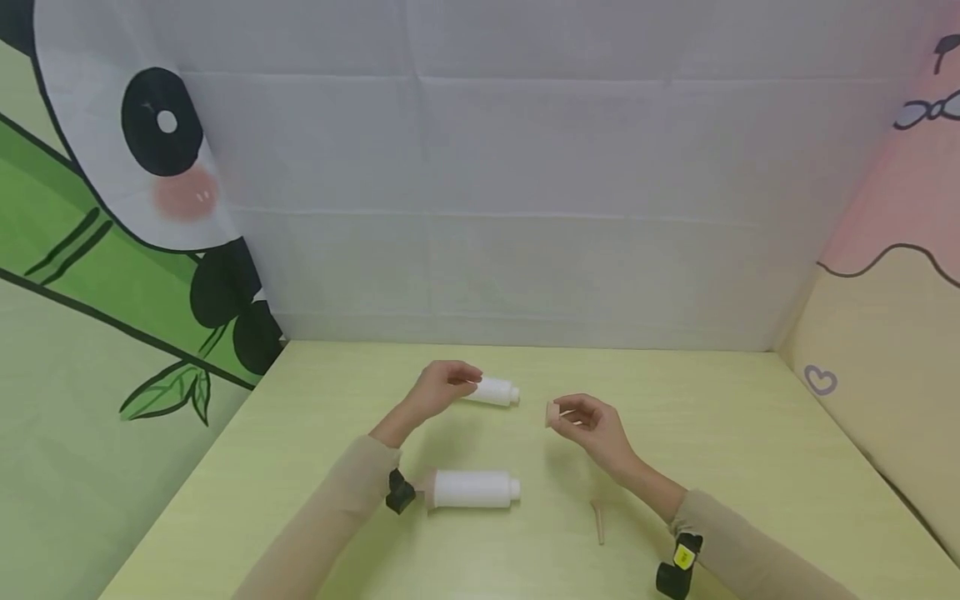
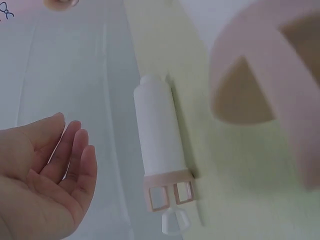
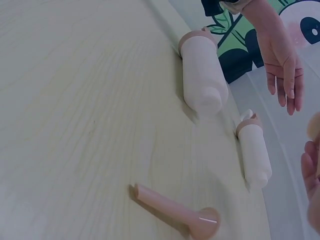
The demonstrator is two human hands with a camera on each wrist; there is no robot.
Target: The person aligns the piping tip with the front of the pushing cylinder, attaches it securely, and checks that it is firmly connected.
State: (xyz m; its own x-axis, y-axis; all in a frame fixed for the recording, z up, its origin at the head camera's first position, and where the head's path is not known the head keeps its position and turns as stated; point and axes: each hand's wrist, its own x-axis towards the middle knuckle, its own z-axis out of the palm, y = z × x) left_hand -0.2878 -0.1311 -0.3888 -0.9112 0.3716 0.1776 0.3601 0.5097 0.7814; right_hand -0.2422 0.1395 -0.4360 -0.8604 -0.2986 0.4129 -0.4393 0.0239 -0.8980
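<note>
My left hand [image 1: 444, 387] hovers by the far white cylinder [image 1: 495, 391], its fingers loosely bent and empty. That cylinder lies on its side; the left wrist view shows its pinkish collar [image 2: 170, 179] with square openings and a whitish loop [image 2: 176, 221] at the end. Between thumb and fingertips, my right hand [image 1: 596, 429] pinches a small beige round piece [image 1: 552, 415] above the table. Nearer me lies a second, larger-looking white cylinder [image 1: 472, 489] with a pinkish collar [image 1: 430, 490], beside my left forearm. A pinkish stem with a flared disc end [image 3: 172, 211] lies below my right hand.
All of it is on a pale yellow-green wood-grain table [image 1: 360, 533]. A pale cloth wall [image 1: 525, 208] rises behind the far edge. Printed cloth panels stand at both sides, with a panda on the left [image 1: 161, 150]. Dark cameras [image 1: 401, 492] sit on both wrists.
</note>
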